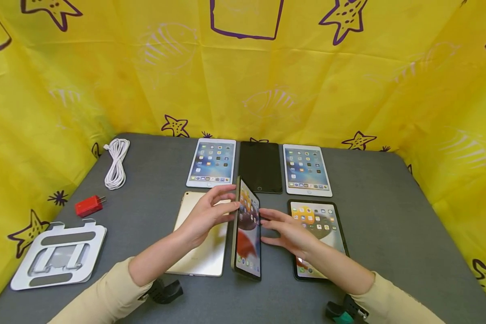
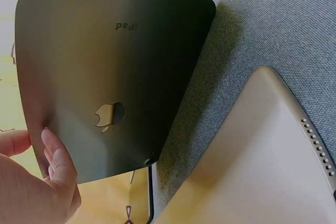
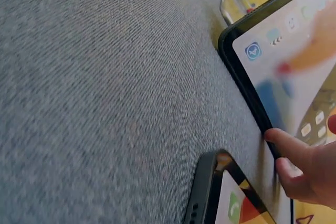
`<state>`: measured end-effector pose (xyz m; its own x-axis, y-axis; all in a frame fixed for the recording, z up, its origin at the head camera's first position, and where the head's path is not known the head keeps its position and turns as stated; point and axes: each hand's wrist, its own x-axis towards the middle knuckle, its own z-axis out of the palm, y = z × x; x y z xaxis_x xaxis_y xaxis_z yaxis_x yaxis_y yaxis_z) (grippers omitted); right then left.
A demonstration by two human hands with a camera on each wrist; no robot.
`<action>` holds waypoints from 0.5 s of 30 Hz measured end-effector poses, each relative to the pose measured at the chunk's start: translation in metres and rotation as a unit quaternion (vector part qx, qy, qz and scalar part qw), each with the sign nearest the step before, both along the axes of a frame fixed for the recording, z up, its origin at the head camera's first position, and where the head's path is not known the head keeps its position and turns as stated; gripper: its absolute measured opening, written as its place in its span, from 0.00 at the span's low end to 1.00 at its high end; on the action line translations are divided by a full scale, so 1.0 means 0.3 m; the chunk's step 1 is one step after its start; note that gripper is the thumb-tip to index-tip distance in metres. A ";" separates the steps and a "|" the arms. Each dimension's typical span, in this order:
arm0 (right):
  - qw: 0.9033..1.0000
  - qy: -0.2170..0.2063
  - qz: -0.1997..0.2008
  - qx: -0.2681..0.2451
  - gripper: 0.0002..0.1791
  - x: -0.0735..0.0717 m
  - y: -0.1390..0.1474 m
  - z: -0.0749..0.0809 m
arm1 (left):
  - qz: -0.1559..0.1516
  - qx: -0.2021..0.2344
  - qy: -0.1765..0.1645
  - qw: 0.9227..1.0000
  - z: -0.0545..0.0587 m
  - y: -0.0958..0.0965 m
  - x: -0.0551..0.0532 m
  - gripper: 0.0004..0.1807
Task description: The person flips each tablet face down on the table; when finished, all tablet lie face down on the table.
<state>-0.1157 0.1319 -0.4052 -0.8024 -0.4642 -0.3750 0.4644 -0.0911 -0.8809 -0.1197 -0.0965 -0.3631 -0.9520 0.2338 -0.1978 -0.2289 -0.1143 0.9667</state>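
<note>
Cream cloth sleeves (image 1: 109, 297) lie nearest, reaching over the near part of a grey fabric-covered worktop (image 1: 389, 225). Between them a thin grey-backed tablet with a lit screen (image 1: 248, 229) is tilted steeply, about midway between the worktop's left and right edges; whether its lower side touches down I cannot tell. The left hand (image 1: 202, 218) has a narrow grip, pinching the upper long edge between thumb and fingers; the right hand (image 1: 290, 231) holds nothing, its extended fingertips touching the opposite edge. It should prove stiff, fairly light, slick-backed and fragile in the glass, best taken by both long edges. Beside it lie a gold metal tablet, back up (image 1: 204, 258), and, rightward, a black-framed lit tablet (image 1: 324, 220); three tablets (image 1: 260, 166) line the far edge. Only the left wrist view shows the held tablet's logo and lettering; the head view shows its screen icons.
</note>
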 end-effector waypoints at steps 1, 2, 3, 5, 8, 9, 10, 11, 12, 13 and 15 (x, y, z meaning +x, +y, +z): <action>1.000 0.000 0.000 -0.001 0.32 0.001 -0.004 -0.001 | -0.004 0.000 0.000 1.000 0.002 0.003 0.000 0.28; 1.000 0.000 0.001 -0.003 0.31 0.002 -0.008 -0.002 | -0.008 0.000 0.000 1.000 0.003 0.005 0.000 0.28; 1.000 0.000 0.001 -0.003 0.31 0.003 -0.011 -0.003 | -0.012 0.000 -0.001 1.000 0.004 0.008 0.000 0.28; 1.000 -0.001 0.001 -0.005 0.30 0.006 -0.019 -0.007 | -0.022 -0.002 -0.003 1.000 0.003 0.013 -0.001 0.28; 1.000 0.000 0.009 -0.014 0.30 0.010 -0.032 -0.011 | -0.035 -0.003 -0.005 0.999 -0.001 0.021 -0.001 0.29; 1.000 0.000 0.011 -0.016 0.30 0.012 -0.036 -0.012 | -0.038 -0.003 -0.005 0.999 -0.002 0.024 -0.001 0.29; 1.000 0.000 0.014 -0.018 0.30 0.013 -0.040 -0.013 | -0.040 -0.003 -0.005 0.999 -0.004 0.027 -0.002 0.30; 1.000 0.000 0.016 -0.018 0.31 0.013 -0.045 -0.014 | -0.042 -0.002 -0.004 0.999 -0.006 0.030 -0.003 0.30; 1.000 0.000 0.018 -0.019 0.31 0.014 -0.048 -0.013 | -0.044 -0.001 -0.004 0.999 -0.008 0.032 -0.004 0.30; 1.000 0.000 0.019 -0.018 0.31 0.014 -0.050 -0.011 | -0.043 -0.001 -0.005 0.999 -0.010 0.034 -0.004 0.30; 1.000 -0.003 0.019 -0.015 0.32 0.015 -0.051 -0.008 | -0.042 -0.002 -0.008 0.999 -0.013 0.037 -0.005 0.30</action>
<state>-0.1112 0.1167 -0.4075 -0.7824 -0.5051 -0.3644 0.4727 -0.1006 -0.8755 -0.1213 -0.0855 -0.3669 -0.9255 0.3123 -0.2146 -0.2534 -0.0892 0.9632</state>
